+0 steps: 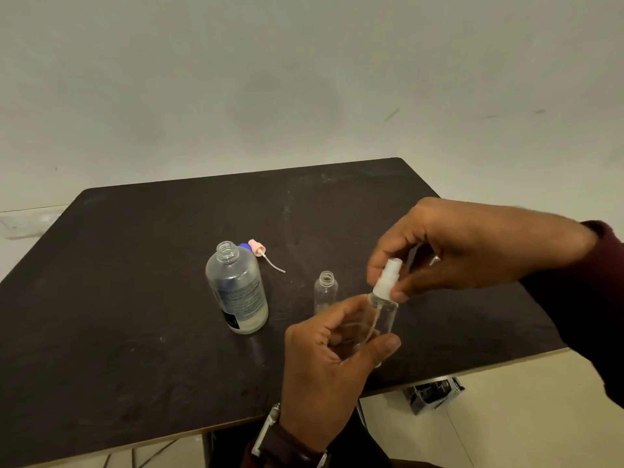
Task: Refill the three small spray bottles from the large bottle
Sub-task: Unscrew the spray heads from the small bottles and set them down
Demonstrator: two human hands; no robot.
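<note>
Both hands point(337, 352) on spray bottle point(383, 315)

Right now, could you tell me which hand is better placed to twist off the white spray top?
The right hand: its fingers already pinch the spray top, while the left hand steadies the small bottle.

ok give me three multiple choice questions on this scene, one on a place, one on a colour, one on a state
1. Where does the pink spray head lie?
A. on the table behind the large bottle
B. on the floor
C. in the left hand

2. What colour is the pump on the held spray bottle?
A. blue
B. white
C. black

3. How is the large bottle?
A. capped
B. lying on its side
C. upright and uncapped

Key: 1 A, it rests on the table just past that bottle. 2 B, the pump under the right hand is white. 3 C, its threaded neck stands bare.
</note>
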